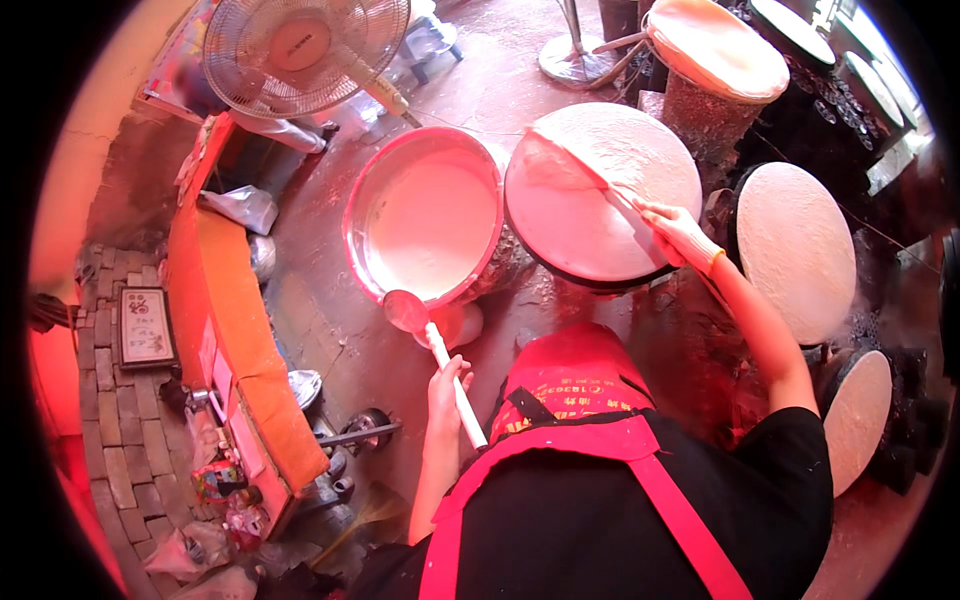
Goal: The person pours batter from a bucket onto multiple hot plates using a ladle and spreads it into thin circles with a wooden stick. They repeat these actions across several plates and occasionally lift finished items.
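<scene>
Rough, pale batter (645, 150) lies on the dark-rimmed griddle (590, 280).

The apron (575, 365) is coloured red and printed with yellow; black is seen on the shirt (590, 525), white on the ladle handle (467, 413), pale pink on the liquid (430, 215).

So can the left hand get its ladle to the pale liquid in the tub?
Likely yes: the left hand grips the ladle, whose head appears by the near rim of the tub. Nothing covers the pale liquid; only that rim may need clearing.
</scene>
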